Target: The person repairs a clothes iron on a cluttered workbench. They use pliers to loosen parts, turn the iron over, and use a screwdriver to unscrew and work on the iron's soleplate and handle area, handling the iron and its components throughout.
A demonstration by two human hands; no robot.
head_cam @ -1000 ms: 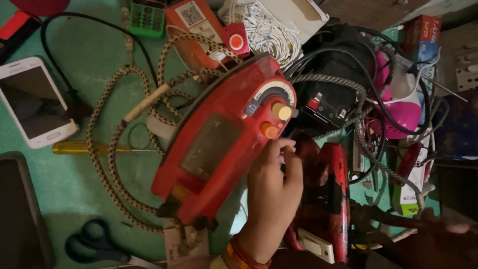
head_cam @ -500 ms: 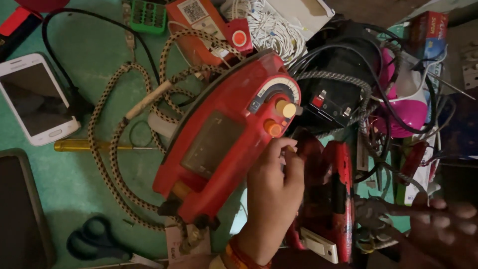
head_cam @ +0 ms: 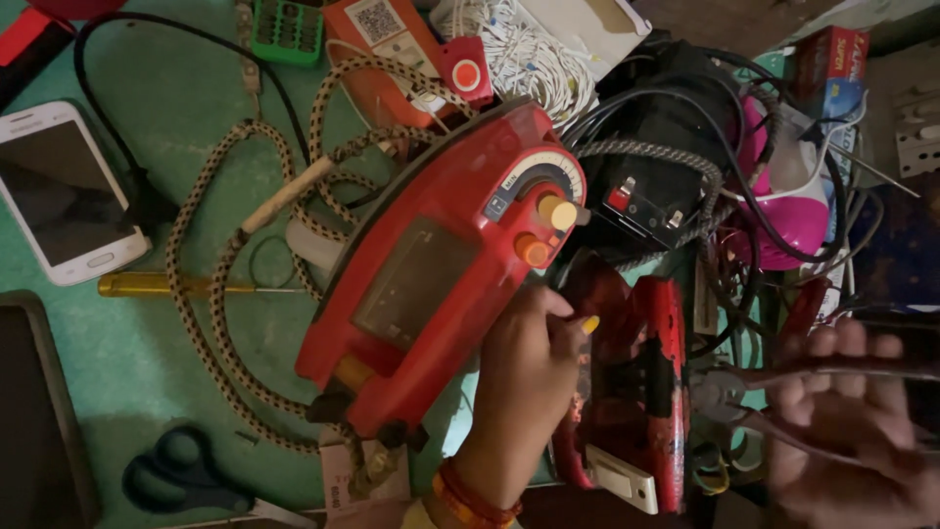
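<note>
A red clothes iron [head_cam: 431,284] with two orange knobs lies tilted on the green table. My left hand [head_cam: 524,387], bangles at the wrist, is curled against its lower right edge just below the knobs. Beside that hand lies a second red iron part [head_cam: 646,392]. At the lower right my right hand [head_cam: 852,431], blurred, grips the handles of a pair of pliers [head_cam: 725,392], whose jaws point left toward the red part.
The iron's braided cord [head_cam: 220,294] loops to its left. A white phone [head_cam: 69,196], a yellow-handled screwdriver [head_cam: 157,285], black scissors [head_cam: 186,475] and a dark tablet [head_cam: 39,421] lie left. A black battery [head_cam: 656,186], tangled wires and a pink object [head_cam: 788,211] crowd the right.
My right hand has come in from the lower right corner with the pliers and moved up and left. My left hand has stayed on the iron.
</note>
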